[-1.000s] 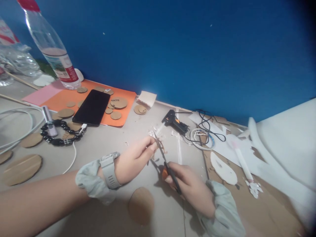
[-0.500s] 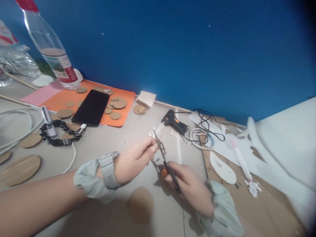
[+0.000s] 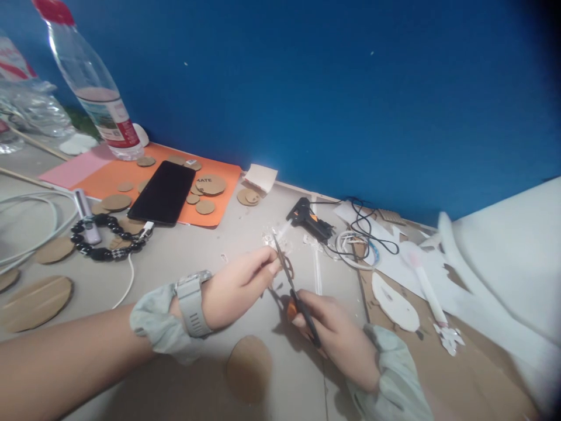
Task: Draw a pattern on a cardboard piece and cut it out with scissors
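Note:
My right hand (image 3: pixel 335 336) grips scissors (image 3: pixel 293 285) by their black and orange handles, with the blades pointing up and away. Closed in a pinch, my left hand (image 3: pixel 241 286) is right against the blades. A small brown piece (image 3: pixel 287 266), apparently cardboard, shows at its fingertips beside the blades; most of it is hidden. Below the hands a round cardboard disc (image 3: pixel 249 369) lies on the grey table. Beyond them rests a black glue gun (image 3: pixel 311 219), with white scraps near its nozzle.
At left are a phone (image 3: pixel 163 193) on orange paper (image 3: pixel 214 217), a beaded bracelet (image 3: pixel 103 255), several cardboard discs and a water bottle (image 3: pixel 99 105). Cables (image 3: pixel 366 228), a white cutout (image 3: pixel 394 301) and a white stick (image 3: pixel 429 286) lie at right. A blue wall (image 3: pixel 307 88) stands behind.
Both hands hold nearly the same positions, with the scissors still at the small brown piece. The view has shifted very slightly.

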Motion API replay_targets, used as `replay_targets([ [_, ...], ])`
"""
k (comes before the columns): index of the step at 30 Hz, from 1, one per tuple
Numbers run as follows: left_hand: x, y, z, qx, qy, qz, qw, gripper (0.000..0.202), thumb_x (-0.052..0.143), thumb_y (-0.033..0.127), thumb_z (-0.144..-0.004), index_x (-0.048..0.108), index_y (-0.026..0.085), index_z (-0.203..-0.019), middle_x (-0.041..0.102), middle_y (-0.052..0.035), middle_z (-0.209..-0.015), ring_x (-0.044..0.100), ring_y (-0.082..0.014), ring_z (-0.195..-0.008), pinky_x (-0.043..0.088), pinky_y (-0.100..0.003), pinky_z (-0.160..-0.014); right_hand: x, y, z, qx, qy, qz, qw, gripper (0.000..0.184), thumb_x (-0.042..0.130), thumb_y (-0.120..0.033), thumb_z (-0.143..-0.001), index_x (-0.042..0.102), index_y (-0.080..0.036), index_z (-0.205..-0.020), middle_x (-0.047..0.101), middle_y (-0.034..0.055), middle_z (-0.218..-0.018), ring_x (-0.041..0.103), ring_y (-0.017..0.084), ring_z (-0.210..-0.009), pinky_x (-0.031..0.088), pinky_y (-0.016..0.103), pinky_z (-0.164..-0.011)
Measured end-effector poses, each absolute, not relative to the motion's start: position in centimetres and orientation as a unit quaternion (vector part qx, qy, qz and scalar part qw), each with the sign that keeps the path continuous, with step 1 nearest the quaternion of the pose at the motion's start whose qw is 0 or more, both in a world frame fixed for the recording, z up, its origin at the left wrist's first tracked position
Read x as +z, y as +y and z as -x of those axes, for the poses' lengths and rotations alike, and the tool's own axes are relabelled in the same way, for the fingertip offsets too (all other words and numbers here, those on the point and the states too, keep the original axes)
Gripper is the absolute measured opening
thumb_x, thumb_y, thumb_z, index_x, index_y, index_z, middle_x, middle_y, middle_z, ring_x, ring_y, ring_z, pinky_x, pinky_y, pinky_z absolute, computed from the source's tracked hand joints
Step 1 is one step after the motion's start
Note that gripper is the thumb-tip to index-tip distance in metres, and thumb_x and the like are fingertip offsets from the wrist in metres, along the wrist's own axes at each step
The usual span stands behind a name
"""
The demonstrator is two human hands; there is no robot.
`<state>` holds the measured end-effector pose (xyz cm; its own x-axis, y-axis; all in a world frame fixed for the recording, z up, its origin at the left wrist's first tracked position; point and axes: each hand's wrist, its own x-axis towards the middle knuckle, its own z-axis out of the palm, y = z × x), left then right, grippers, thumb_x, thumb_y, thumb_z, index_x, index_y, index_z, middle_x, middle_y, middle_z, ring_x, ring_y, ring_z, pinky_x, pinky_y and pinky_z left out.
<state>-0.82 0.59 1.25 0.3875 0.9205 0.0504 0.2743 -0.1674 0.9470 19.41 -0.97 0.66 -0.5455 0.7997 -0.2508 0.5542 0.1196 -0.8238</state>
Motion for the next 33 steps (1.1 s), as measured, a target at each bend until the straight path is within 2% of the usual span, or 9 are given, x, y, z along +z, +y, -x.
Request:
replay_targets([
  [22,1.25,0.29,0.65,0.334,0.432,-0.683,0.485,0.026,0.033,0.028,-0.097,0.042,0.019,-0.074,0.043,0.0045,-0.066,0.042,-0.0111,-0.061,0.037,-0.026,-0.061,0.97,-1.05,-19.19,0.481,-0.729,0.471,0.125,0.024,0.049,-0.036,-0.091,0.049,-0.019,-0.073,0.049,-0.0040,-0.063,0.047,0.013,-0.059,0.035,0.022,-0.055],
  [33,0.78,0.18,0.65,0.344,0.432,-0.664,0.504,0.026,0.032,0.029,-0.097,0.042,0.019,-0.075,0.043,0.0043,-0.067,0.041,-0.0110,-0.062,0.038,-0.026,-0.061,0.79,-1.17,-19.12,0.481,-0.726,0.474,0.132,0.029,0.050,-0.041,-0.090,0.046,-0.019,-0.071,0.047,-0.0049,-0.061,0.044,0.012,-0.057,0.032,0.021,-0.054],
])
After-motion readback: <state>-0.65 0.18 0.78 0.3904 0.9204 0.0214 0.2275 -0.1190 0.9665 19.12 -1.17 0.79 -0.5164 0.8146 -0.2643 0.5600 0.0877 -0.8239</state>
